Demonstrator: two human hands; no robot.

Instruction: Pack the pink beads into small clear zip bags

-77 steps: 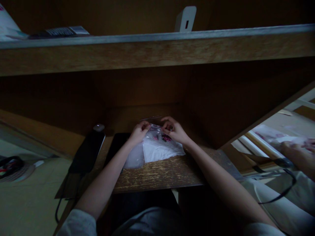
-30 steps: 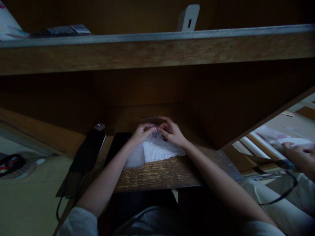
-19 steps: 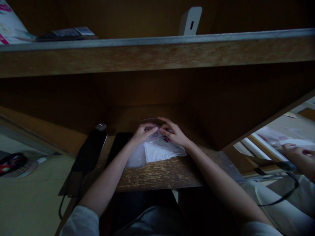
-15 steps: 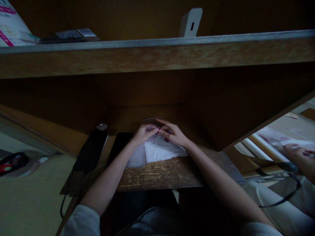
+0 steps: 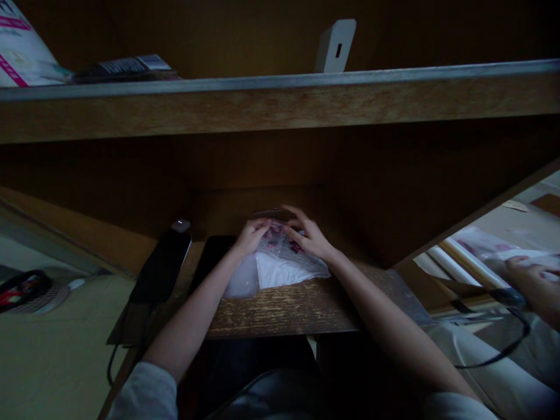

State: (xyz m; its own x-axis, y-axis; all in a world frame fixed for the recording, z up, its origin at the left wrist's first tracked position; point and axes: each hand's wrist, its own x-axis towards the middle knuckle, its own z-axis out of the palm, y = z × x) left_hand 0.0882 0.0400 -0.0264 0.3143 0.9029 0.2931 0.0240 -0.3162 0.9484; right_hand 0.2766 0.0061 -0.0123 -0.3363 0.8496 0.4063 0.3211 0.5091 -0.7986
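A small clear plastic bag with pink and dark bits inside lies on a stack of clear bags and white sheets on the wooden desk. My left hand pinches the bag's left top edge, fingers curled. My right hand rests on its right side, fingers bent and pressing down on the plastic. The scene is dim, so the bag's contents are hard to make out.
A black phone and a black power bank with a lit dot lie left of the stack. A wooden shelf overhangs, bearing a white device. Another person's hand works at the right.
My hands came together over the small bag's top, then spread a little apart again along it. The view tilted slightly; the other person's hand shifted.
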